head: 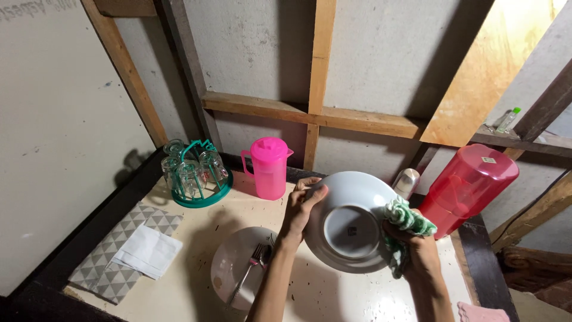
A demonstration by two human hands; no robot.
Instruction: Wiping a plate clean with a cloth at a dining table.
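Left hand (301,203): fingers curled over the left rim of the plate (348,222), thumb on the underside; closed on it, gripping.
Right hand (417,250): wrapped shut around a green cloth (405,219), cloth pressed to the plate's right rim.
Plate: white, round, held up off the table (333,298) between both hands, tilted with the underside and foot ring facing the camera; just in front of the wall, above the table's middle.
Cloth: green and white, bunched, touching the plate's right edge, part hanging down below the hand.
Second plate (229,271): white, lying flat on the table below and left of the held plate, near the left forearm.
Fork (250,268): resting on the second plate, tines toward the wall; a spoon (264,255) just beside it.
Pink jug (268,167): upright with lid on, at the back of the table, left of the held plate.
Red jug (468,188): upright, at the right, just behind the right hand.
Metal cup (406,182): between the held plate and the red jug, partly hidden.
Glass rack (196,173): green, round, holding clear glasses, back left corner.
Patterned mat (122,253): grey triangles, left edge of table, with a folded white cloth (148,251) on it.
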